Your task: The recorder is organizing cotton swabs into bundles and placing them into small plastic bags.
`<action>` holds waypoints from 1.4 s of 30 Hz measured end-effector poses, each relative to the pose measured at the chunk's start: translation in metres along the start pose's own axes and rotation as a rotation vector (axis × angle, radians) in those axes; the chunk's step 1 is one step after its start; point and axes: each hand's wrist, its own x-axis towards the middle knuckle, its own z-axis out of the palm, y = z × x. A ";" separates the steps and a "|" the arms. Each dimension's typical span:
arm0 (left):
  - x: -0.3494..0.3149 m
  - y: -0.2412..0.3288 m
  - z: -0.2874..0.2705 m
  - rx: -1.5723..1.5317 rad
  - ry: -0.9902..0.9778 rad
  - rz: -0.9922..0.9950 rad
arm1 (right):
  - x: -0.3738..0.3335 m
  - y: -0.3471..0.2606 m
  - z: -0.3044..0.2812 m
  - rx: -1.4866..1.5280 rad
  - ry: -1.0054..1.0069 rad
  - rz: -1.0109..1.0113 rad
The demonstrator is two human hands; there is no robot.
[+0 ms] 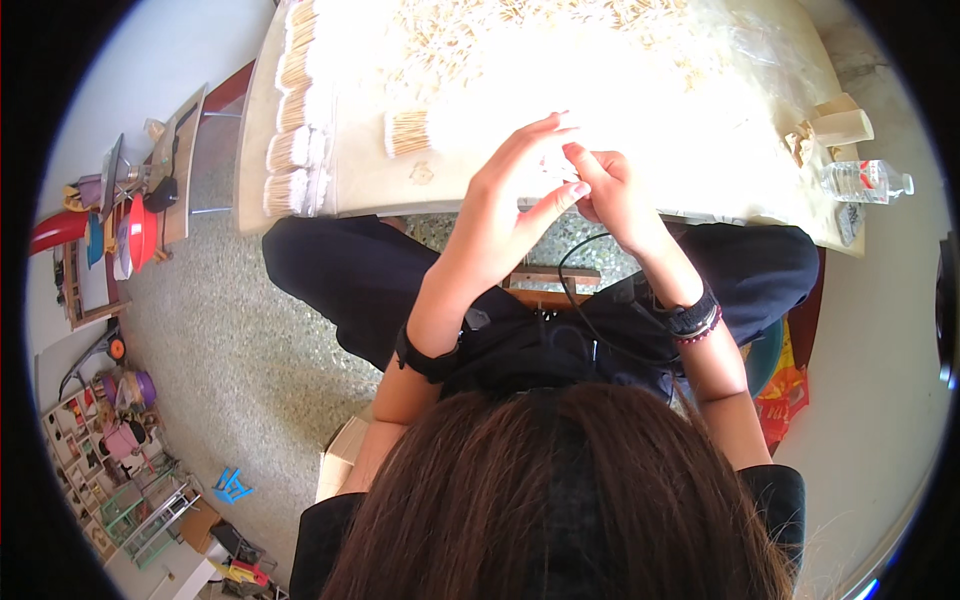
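Note:
My left hand (505,195) and my right hand (618,195) meet just over the near edge of the table. The left fingers arch forward and its thumb reaches toward the right hand, curled around something white and washed out by glare. My right hand is closed, its thumb and fingers pressed together against that same white patch. What they hold cannot be made out. Left of my hands lies a bundle of cotton swabs (408,133) with wooden sticks. Along the table's left edge runs a column of stacked swab bundles (290,150). Loose swabs (450,45) are scattered across the far side.
Bright glare covers much of the table (365,185). A clear plastic bottle (865,182) lies at its right edge beside a tan cardboard piece (843,122). A dark cable (565,275) hangs below my hands. A small blue stool (232,486) stands on the speckled floor.

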 end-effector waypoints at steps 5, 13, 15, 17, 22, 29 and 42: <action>-0.003 0.001 0.009 -0.174 0.073 -0.001 | -0.004 -0.002 -0.005 0.311 -0.236 0.083; -0.002 -0.001 -0.013 -0.188 -0.142 -0.042 | -0.005 0.001 -0.005 0.650 -0.627 0.290; -0.002 -0.003 -0.017 -0.191 -0.199 -0.034 | -0.005 0.004 -0.003 0.687 -0.659 0.329; -0.002 -0.004 -0.018 -0.212 -0.183 -0.053 | -0.005 0.007 -0.001 0.722 -0.690 0.370; 0.004 0.001 -0.021 -0.199 -0.221 -0.061 | -0.007 0.011 -0.001 0.819 -0.739 0.414; 0.002 -0.003 -0.022 -0.200 -0.200 -0.032 | -0.012 0.007 0.010 0.651 -0.467 0.280; 0.000 -0.006 -0.006 -0.281 -0.044 -0.090 | -0.006 0.010 0.015 -0.019 0.118 -0.156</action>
